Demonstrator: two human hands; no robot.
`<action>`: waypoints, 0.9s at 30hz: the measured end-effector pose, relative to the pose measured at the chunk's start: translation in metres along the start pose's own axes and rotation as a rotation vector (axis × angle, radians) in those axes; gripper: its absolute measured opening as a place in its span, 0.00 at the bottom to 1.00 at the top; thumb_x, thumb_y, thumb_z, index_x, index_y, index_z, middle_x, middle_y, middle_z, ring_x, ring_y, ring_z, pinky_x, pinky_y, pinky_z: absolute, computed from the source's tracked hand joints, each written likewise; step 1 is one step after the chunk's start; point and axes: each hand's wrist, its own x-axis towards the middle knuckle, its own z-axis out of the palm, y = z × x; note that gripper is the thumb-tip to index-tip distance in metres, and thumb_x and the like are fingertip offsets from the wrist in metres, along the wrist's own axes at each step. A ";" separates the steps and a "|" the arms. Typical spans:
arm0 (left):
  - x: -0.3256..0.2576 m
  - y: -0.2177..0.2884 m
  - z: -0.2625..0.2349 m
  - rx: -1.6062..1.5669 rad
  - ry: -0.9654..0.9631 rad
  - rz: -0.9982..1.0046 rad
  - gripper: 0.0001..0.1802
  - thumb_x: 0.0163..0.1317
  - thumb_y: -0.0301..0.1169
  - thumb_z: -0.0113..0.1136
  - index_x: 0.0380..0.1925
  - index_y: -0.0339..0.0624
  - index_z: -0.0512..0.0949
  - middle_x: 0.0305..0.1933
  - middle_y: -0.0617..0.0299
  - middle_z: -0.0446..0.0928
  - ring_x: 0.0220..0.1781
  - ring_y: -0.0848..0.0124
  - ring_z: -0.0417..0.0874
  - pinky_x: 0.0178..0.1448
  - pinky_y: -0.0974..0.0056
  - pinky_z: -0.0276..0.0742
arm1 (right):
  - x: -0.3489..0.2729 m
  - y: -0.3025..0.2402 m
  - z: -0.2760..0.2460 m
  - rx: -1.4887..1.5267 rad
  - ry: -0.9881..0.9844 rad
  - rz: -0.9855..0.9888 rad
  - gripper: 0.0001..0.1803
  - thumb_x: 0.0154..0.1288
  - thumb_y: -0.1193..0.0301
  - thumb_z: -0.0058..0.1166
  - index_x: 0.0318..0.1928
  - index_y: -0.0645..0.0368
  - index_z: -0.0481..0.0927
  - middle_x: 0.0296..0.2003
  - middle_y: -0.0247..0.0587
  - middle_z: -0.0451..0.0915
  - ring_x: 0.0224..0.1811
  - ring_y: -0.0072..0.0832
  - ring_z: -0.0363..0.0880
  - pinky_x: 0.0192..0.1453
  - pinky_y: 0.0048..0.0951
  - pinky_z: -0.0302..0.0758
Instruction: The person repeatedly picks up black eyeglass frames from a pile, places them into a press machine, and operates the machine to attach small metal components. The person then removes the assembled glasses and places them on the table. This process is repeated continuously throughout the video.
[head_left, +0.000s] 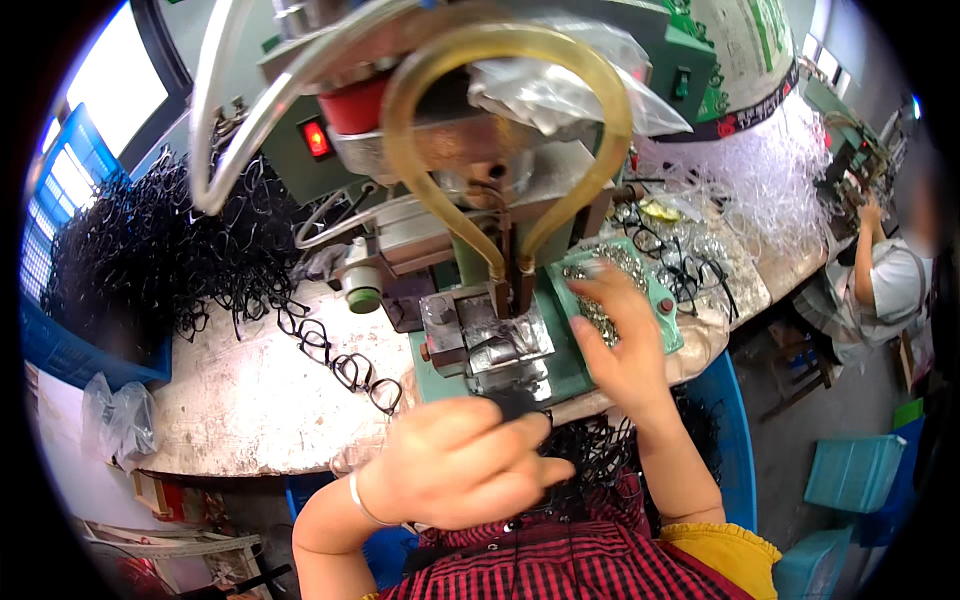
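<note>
Head view looks down on a green bench press with looping amber hoses, standing on a worn counter. The left hand is curled shut around a black spectacle frame, holding it just before the press's metal jig, seemingly so it lines up with the tool. The right hand reaches with loosely spread fingers into the green tray of small metal parts beside the jig, touching them; whether it has pinched one I cannot tell.
</note>
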 end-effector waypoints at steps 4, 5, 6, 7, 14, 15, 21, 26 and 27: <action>0.000 0.007 0.018 0.015 -0.069 0.045 0.17 0.50 0.38 0.73 0.23 0.48 0.71 0.37 0.64 0.81 0.26 0.74 0.71 0.23 0.71 0.68 | -0.003 0.058 -0.001 -0.584 0.109 0.012 0.11 0.53 0.72 0.64 0.39 0.57 0.86 0.54 0.55 0.77 0.67 0.53 0.67 0.66 0.48 0.68; 0.000 0.006 0.021 -0.001 -0.078 0.053 0.16 0.51 0.38 0.72 0.23 0.48 0.71 0.36 0.63 0.81 0.26 0.74 0.71 0.23 0.71 0.69 | -0.003 0.067 0.001 -0.552 0.115 -0.002 0.10 0.52 0.72 0.65 0.37 0.57 0.86 0.54 0.55 0.77 0.67 0.53 0.67 0.66 0.47 0.68; 0.000 0.005 0.021 -0.010 -0.091 0.056 0.15 0.52 0.37 0.71 0.23 0.48 0.72 0.36 0.63 0.80 0.26 0.74 0.71 0.23 0.71 0.69 | -0.001 0.074 0.003 -0.512 0.118 -0.022 0.08 0.52 0.71 0.66 0.35 0.58 0.86 0.54 0.55 0.77 0.67 0.53 0.67 0.66 0.47 0.67; 0.001 0.006 0.018 -0.020 -0.126 0.053 0.14 0.52 0.37 0.70 0.24 0.48 0.72 0.35 0.64 0.79 0.26 0.74 0.71 0.23 0.71 0.70 | 0.002 0.081 0.006 -0.511 0.126 -0.047 0.07 0.51 0.72 0.66 0.33 0.58 0.86 0.54 0.55 0.77 0.66 0.52 0.68 0.65 0.47 0.68; 0.001 0.005 0.024 -0.085 -0.088 -0.005 0.08 0.47 0.33 0.57 0.23 0.44 0.69 0.24 0.64 0.66 0.26 0.70 0.70 0.26 0.68 0.70 | 0.004 0.095 0.002 -0.219 0.157 0.027 0.05 0.60 0.75 0.58 0.37 0.62 0.80 0.36 0.41 0.80 0.37 0.35 0.77 0.44 0.32 0.73; -0.003 0.007 0.027 -0.078 -0.070 -0.014 0.08 0.47 0.33 0.57 0.23 0.44 0.70 0.25 0.64 0.67 0.27 0.70 0.71 0.27 0.67 0.70 | 0.003 0.094 0.003 -0.174 0.188 0.028 0.05 0.62 0.76 0.57 0.38 0.62 0.79 0.34 0.39 0.79 0.34 0.30 0.75 0.41 0.29 0.72; -0.036 0.021 0.028 -0.013 0.143 -0.156 0.10 0.55 0.37 0.59 0.29 0.43 0.75 0.31 0.61 0.74 0.31 0.70 0.73 0.33 0.68 0.74 | 0.004 0.110 0.004 0.081 0.250 0.116 0.04 0.69 0.77 0.52 0.41 0.64 0.78 0.34 0.31 0.78 0.37 0.18 0.72 0.44 0.21 0.70; -0.137 -0.014 -0.025 0.251 -0.092 -0.748 0.15 0.52 0.24 0.60 0.42 0.41 0.81 0.48 0.56 0.81 0.39 0.60 0.79 0.44 0.61 0.79 | -0.027 0.116 -0.015 0.173 0.316 0.217 0.06 0.70 0.77 0.54 0.44 0.64 0.81 0.38 0.32 0.80 0.40 0.19 0.76 0.48 0.23 0.73; -0.157 -0.026 -0.029 0.343 -0.376 -0.804 0.15 0.50 0.24 0.62 0.41 0.42 0.82 0.55 0.56 0.78 0.48 0.61 0.77 0.55 0.60 0.76 | -0.028 0.111 -0.015 0.150 0.316 0.228 0.08 0.70 0.76 0.54 0.46 0.64 0.81 0.39 0.32 0.80 0.41 0.19 0.77 0.49 0.23 0.74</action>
